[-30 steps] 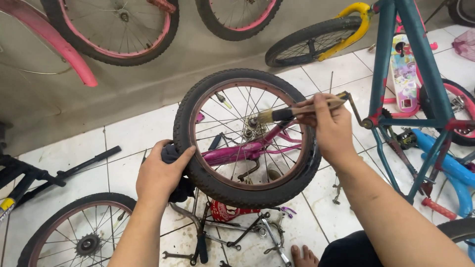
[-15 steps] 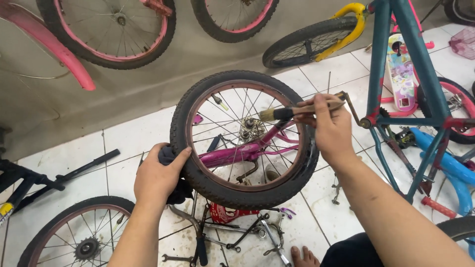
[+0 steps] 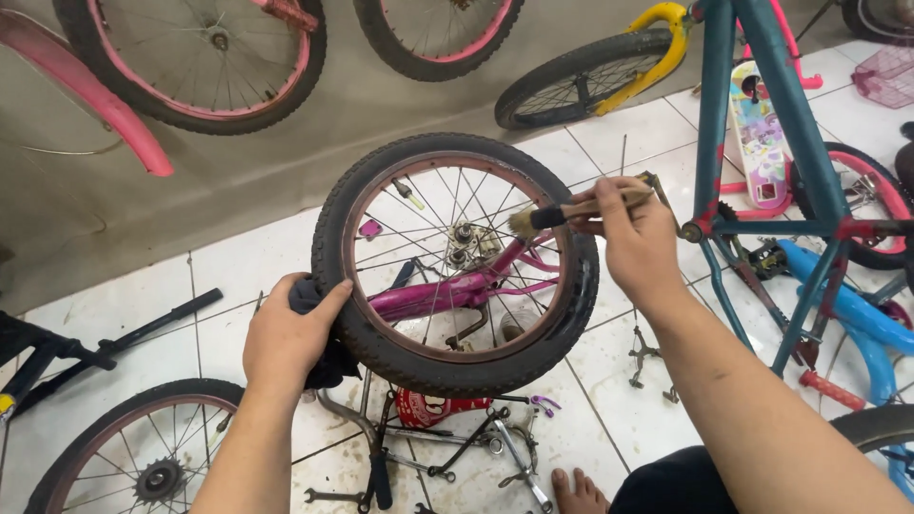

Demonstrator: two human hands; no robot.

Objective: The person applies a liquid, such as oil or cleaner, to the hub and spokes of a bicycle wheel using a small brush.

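A small bicycle wheel [image 3: 381, 343] with a black tyre, reddish rim and thin spokes is held upright in front of me. My left hand [image 3: 286, 338] grips the tyre at its lower left, with a dark cloth [image 3: 328, 360] pressed under the palm. My right hand [image 3: 638, 238] holds a wooden-handled paintbrush [image 3: 571, 211] at the wheel's right side. The bristles point left and sit just inside the rim, among the spokes, close to the hub [image 3: 466, 243].
A pink bike frame [image 3: 457, 290] lies on the white tiled floor behind the wheel. Wrenches and brake parts [image 3: 447, 457] lie below. A teal frame [image 3: 762, 143] stands at right, loose wheels [image 3: 133, 457] at lower left and along the wall. My bare toes [image 3: 576, 495] show below.
The wheel and both hands keep nearly the same place. The brush tip has shifted slightly along the spokes near the hub.
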